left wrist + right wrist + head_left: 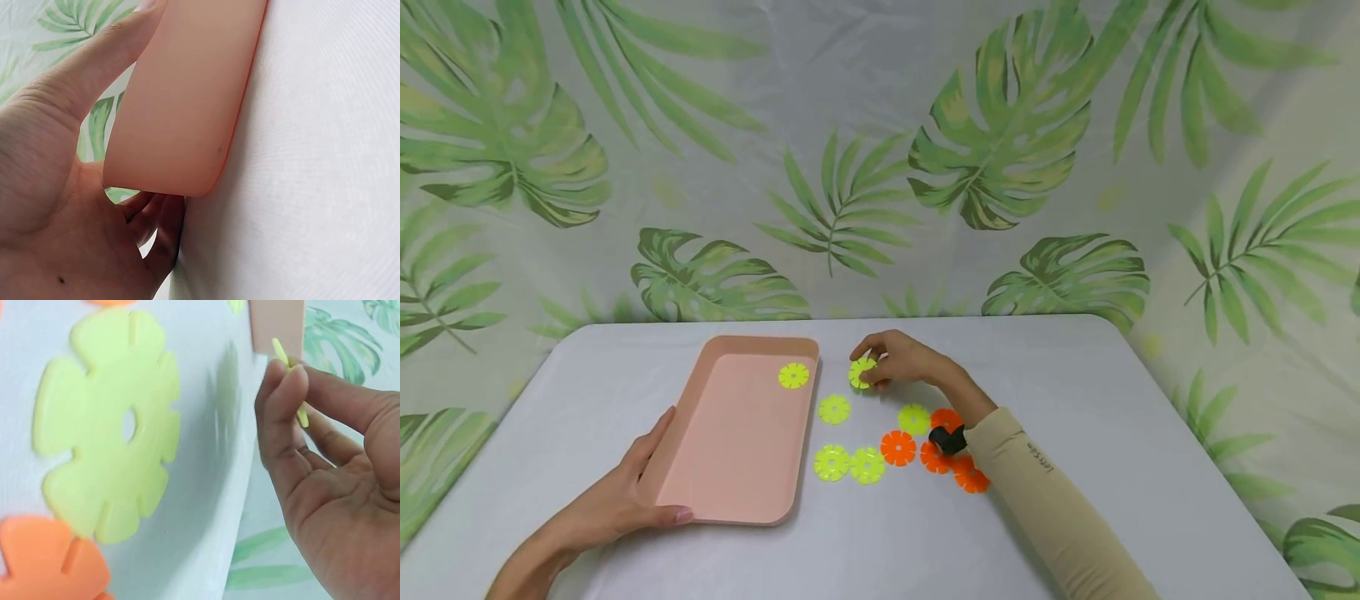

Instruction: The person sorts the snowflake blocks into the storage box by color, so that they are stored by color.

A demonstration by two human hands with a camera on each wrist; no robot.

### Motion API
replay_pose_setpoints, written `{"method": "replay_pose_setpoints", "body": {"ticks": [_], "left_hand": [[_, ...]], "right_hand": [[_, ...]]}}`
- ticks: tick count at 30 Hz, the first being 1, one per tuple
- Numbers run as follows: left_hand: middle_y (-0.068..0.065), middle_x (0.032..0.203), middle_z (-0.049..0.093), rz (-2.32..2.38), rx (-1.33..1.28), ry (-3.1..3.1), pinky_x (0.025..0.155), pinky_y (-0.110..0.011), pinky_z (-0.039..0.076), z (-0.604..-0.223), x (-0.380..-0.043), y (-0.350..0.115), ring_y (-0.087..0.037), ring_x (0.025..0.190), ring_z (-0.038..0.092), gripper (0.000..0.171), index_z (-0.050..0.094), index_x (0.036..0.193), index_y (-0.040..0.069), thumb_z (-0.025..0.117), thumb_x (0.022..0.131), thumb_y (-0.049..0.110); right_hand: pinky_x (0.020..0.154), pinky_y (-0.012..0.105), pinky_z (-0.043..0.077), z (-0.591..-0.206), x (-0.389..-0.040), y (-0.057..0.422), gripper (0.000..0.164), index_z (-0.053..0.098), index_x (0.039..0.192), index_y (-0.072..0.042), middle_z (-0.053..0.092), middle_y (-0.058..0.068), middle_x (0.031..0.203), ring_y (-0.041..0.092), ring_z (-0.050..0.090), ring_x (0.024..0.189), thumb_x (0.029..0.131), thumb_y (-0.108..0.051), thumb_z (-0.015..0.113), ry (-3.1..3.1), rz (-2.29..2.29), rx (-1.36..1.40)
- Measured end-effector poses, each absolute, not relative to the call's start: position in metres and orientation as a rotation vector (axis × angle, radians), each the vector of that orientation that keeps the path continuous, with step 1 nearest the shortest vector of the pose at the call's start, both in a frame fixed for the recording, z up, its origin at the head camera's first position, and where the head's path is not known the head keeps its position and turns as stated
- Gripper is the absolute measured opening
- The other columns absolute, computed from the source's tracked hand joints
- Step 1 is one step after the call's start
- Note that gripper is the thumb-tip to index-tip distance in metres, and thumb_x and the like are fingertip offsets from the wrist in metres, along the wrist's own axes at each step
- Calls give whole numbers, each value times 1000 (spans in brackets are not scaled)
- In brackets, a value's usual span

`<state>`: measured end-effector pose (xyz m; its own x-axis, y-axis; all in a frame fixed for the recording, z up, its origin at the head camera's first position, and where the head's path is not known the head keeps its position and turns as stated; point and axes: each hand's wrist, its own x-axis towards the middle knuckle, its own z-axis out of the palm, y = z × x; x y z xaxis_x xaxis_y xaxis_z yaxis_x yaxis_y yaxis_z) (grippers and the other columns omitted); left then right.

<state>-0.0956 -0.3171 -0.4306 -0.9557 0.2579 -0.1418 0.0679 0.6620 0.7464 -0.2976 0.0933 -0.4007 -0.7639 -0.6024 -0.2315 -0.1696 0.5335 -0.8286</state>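
Observation:
My right hand (901, 360) pinches a yellow-green notched plastic building disc (862, 372) between thumb and fingers, just right of the tray's far end. The right wrist view shows the held disc (302, 417) nearly edge-on in the fingertips. With its thumb at the near rim and its fingers along the left side, my left hand (625, 492) grips the pink tray (730, 433) at its near left corner. The left wrist view shows the tray's outer wall (181, 106) between thumb and fingers. Another yellow-green disc (793, 376) lies inside the tray near its far right corner.
Right of the tray, several yellow-green discs (834, 409) lie on the white tabletop (1075, 375). Several orange discs (898, 448) sit further right, some partly hidden under the right forearm. A leaf-patterned cloth (842, 192) hangs behind the table.

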Motion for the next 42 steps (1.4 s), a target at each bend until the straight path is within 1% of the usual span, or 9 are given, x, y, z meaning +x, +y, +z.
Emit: {"method": "replay_pose_setpoints", "body": {"ticks": [3,6,11,16,26,32,37,40,42], "left_hand": [[-21,167,17,1196,274,2631,89,-13,34,-431,-96,-317,-43,142,32,123,-7,167,38,84,85,27],[-20,168,16,1208,252,2621,88,-9,33,-430,-95,-316,-40,141,33,123,-6,167,40,84,85,28],[-21,168,16,1198,250,2624,88,-9,32,-428,-94,-316,-41,142,33,123,-7,167,39,84,86,28],[-24,168,15,1215,259,2614,86,-9,32,-428,-95,-316,-46,143,31,123,-7,167,40,84,86,26],[-22,166,18,1202,276,2637,87,-9,32,-429,-95,-316,-46,141,33,124,-6,167,38,85,84,26],[-22,167,17,1195,266,2632,87,-10,32,-430,-95,-317,-45,142,32,124,-6,167,39,85,85,26],[-23,166,17,1204,270,2629,87,-9,32,-430,-96,-317,-45,141,33,124,-6,167,38,85,84,26],[-24,165,19,1201,274,2637,87,-10,33,-429,-96,-317,-46,140,35,125,-6,168,37,86,84,26],[-24,165,19,1201,273,2634,87,-10,33,-429,-96,-316,-46,140,35,125,-6,168,37,85,84,26]], "right_hand": [[70,33,56,-401,-298,90,35,68,129,-6,61,8,96,32,68,74,95,-11,76,2270,-1209,-664],[69,37,55,-401,-298,85,36,68,130,-5,59,7,98,40,67,76,95,-12,76,2287,-1237,-727],[75,48,57,-399,-297,75,32,70,127,-5,61,8,95,52,62,82,95,-10,76,2271,-1329,-796],[84,58,57,-393,-294,66,28,69,125,-7,63,9,91,55,64,89,98,-7,72,2233,-1429,-775],[90,59,59,-384,-295,42,26,66,126,-4,58,9,91,56,67,94,99,-1,64,2188,-1456,-756],[87,57,55,-380,-292,26,25,65,124,-5,60,5,89,55,63,98,99,-4,67,2247,-1408,-763],[87,58,54,-379,-292,18,24,67,122,-6,59,3,89,47,60,94,98,-5,68,2283,-1391,-772],[89,58,56,-380,-293,13,24,67,122,-5,58,4,90,41,65,90,98,-3,69,2258,-1411,-778],[88,55,58,-381,-295,10,24,67,121,-2,58,5,90,38,69,88,97,-1,69,2229,-1429,-778]]}}
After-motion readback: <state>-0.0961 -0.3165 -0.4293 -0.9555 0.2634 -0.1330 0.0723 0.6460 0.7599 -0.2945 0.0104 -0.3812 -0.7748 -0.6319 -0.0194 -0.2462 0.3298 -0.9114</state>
